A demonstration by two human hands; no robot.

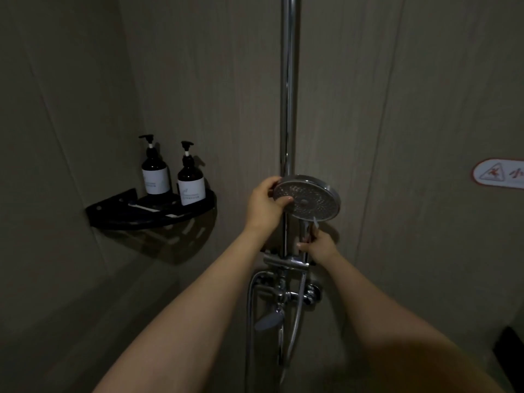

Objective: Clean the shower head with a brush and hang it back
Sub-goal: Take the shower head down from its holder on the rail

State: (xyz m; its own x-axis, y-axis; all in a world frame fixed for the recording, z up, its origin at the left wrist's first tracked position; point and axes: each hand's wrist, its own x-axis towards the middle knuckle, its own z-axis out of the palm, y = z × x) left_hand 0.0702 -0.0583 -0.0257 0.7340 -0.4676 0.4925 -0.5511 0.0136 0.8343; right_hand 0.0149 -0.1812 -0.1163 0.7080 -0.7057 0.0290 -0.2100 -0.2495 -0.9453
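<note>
My left hand (265, 204) curls round the shower head (307, 197) rim to steady it, while my right hand (320, 245) grips its handle just above the bracket (285, 262) on the rail (288, 89).

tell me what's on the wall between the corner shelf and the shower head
Nothing is mounted there: in the head view, bare wall panel runs from the black corner shelf to the shower head; only the left hand, gripping the head's rim, crosses it.

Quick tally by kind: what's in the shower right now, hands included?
Pump bottles: 2, left and right
Corner shelf: 1
Shower head: 1
Riser pipe: 1
Mixer valve: 1
Warning sign: 1
Hands: 2, left hand, right hand
Total: 9
</note>
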